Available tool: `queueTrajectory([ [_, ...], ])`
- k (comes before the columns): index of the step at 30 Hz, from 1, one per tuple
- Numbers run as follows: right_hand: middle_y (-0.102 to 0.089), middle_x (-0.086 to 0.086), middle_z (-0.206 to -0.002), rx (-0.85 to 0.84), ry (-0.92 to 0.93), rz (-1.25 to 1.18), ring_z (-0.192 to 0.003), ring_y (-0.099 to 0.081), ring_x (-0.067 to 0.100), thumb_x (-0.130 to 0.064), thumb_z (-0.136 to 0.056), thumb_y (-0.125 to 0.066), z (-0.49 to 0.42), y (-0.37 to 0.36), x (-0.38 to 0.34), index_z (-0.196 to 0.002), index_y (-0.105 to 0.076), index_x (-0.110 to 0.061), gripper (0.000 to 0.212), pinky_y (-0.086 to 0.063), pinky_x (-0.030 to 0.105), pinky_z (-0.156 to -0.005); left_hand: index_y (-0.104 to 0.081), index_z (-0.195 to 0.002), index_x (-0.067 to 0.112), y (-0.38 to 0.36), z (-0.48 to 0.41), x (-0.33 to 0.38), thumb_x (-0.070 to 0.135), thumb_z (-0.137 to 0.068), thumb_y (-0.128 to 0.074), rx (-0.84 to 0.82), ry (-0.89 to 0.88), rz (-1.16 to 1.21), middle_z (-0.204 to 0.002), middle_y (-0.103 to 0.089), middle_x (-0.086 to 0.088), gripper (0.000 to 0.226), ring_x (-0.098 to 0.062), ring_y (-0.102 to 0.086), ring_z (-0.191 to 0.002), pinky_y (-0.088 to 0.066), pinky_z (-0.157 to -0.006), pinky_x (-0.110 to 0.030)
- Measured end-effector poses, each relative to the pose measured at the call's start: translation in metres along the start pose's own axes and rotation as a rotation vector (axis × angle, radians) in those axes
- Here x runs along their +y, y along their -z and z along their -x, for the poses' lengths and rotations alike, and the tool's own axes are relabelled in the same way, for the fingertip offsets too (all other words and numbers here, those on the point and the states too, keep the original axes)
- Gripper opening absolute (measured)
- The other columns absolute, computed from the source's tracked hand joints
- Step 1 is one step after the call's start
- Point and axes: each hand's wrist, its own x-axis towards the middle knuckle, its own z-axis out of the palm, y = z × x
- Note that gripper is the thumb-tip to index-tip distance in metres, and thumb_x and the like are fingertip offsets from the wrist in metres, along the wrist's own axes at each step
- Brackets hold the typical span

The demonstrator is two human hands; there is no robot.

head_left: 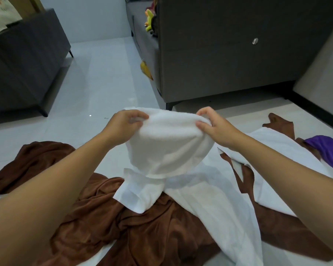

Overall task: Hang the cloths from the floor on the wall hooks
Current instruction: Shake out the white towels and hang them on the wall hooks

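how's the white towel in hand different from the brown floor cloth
The white terry towel is lifted, gripped along its top edge by the left hand and right hand; the brown cloth lies crumpled on the pale floor. White looks matte, brown shiny. Both are soft fabric.

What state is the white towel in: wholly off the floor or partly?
Partly: left hand and right hand pinch the white towel up; its tail lies on brown cloth.

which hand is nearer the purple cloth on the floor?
Right. The right hand pinches the top edge of the white towel on the side toward the purple cloth; the left hand pinches the opposite end, with the towel between it and the cloth.
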Motion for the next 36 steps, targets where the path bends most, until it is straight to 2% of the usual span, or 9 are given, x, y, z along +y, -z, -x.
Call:
queueTrajectory([
  [4, -0.054, -0.014, -0.117, 0.163, -0.001, -0.208, -0.105, -0.058, 0.013, -0.028, -0.094, -0.062, -0.008, 0.024, -0.023, -0.116, -0.051, -0.035, 0.027, -0.054, 0.034, -0.084, -0.069, -0.094, 0.033, 0.015, -0.014, 0.022, 0.017, -0.094, -0.059, 0.055, -0.005, -0.016, -0.122, -0.06, 0.0, 0.019, -0.024, -0.053, -0.112, -0.043, -0.09, -0.029],
  [8, -0.056, 0.009, -0.125, 0.15, -0.061, -0.85, -0.095, -0.067, 0.023, -0.011, -0.09, -0.066, -0.016, 0.051, -0.048, -0.119, -0.053, -0.033, 0.039, -0.057, 0.036, -0.073, -0.07, -0.092, 0.031, 0.035, -0.03, 0.051, 0.021, -0.093, -0.058, 0.226, -0.021, 0.133, -0.112, -0.059, 0.003, 0.015, -0.019, -0.053, -0.108, -0.039, -0.089, -0.025],
  [10, -0.059, 0.008, -0.119, 0.122, -0.035, -0.954, -0.088, -0.068, 0.018, -0.007, -0.092, -0.061, -0.017, 0.057, -0.057, -0.116, -0.057, -0.029, 0.033, -0.056, 0.032, -0.07, -0.068, -0.105, 0.027, 0.041, -0.037, 0.061, 0.024, -0.096, -0.053, 0.212, -0.03, 0.121, -0.114, -0.055, 0.005, 0.018, -0.016, -0.049, -0.108, -0.037, -0.091, -0.027],
  [16, -0.065, 0.009, -0.11, 0.134, -0.228, -0.611, -0.086, -0.063, 0.019, -0.006, -0.096, -0.054, -0.024, 0.06, -0.051, -0.106, -0.065, -0.021, 0.022, -0.055, 0.032, -0.069, -0.065, -0.113, 0.025, 0.044, -0.047, 0.058, 0.025, -0.098, -0.05, 0.174, 0.005, 0.085, -0.117, -0.051, 0.001, 0.021, -0.021, -0.048, -0.107, -0.042, -0.091, -0.033],
  [22, -0.071, 0.006, -0.105, -0.015, -0.137, -0.89, -0.085, -0.07, 0.019, -0.006, -0.091, -0.063, -0.016, 0.047, -0.046, -0.119, -0.058, -0.024, 0.033, -0.056, 0.031, -0.068, -0.068, -0.089, 0.025, 0.044, -0.051, 0.045, 0.014, -0.095, -0.053, 0.282, 0.192, 0.533, -0.12, -0.062, -0.01, 0.019, -0.022, -0.062, -0.098, -0.054, -0.084, -0.032],
  [26, -0.065, -0.002, -0.115, -0.006, -0.081, -0.177, -0.098, -0.064, 0.015, -0.01, -0.093, -0.059, -0.014, 0.033, -0.036, -0.103, -0.067, -0.029, 0.023, -0.051, 0.027, -0.078, -0.068, -0.097, 0.029, 0.049, -0.053, 0.049, 0.017, -0.092, -0.058, 0.26, 0.187, 0.609, -0.123, -0.059, -0.007, 0.016, -0.022, -0.061, -0.108, -0.055, -0.083, -0.03],
  [29, -0.06, -0.01, -0.108, 0.125, -0.074, -0.017, -0.095, -0.055, 0.006, -0.013, -0.098, -0.052, -0.018, 0.032, -0.036, -0.091, -0.067, -0.027, 0.021, -0.043, 0.02, -0.07, -0.061, -0.12, 0.028, 0.061, -0.045, 0.054, 0.007, -0.089, -0.066, -0.032, 0.121, 0.665, -0.125, -0.054, -0.008, 0.038, -0.026, -0.062, -0.108, -0.057, -0.077, -0.029],
  [32, -0.062, -0.009, -0.101, 0.266, -0.059, -0.139, -0.088, -0.056, 0.005, -0.012, -0.099, -0.048, -0.025, 0.042, -0.033, -0.093, -0.067, -0.023, 0.023, -0.042, 0.019, -0.066, -0.057, -0.128, 0.028, 0.07, -0.036, 0.055, -0.003, -0.085, -0.066, -0.279, 0.049, 0.339, -0.124, -0.054, -0.007, 0.054, -0.028, -0.06, -0.109, -0.056, -0.082, -0.029],
  [36, -0.065, -0.002, -0.102, 0.392, -0.084, -0.336, -0.082, -0.059, 0.01, -0.012, -0.1, -0.046, -0.031, 0.062, -0.026, -0.092, -0.068, -0.024, 0.026, -0.045, 0.023, -0.067, -0.064, -0.113, 0.029, 0.075, -0.036, 0.046, 0.008, -0.088, -0.066, -0.255, 0.041, -0.028, -0.12, -0.057, -0.007, 0.032, -0.029, -0.058, -0.107, -0.051, -0.096, -0.04],
])
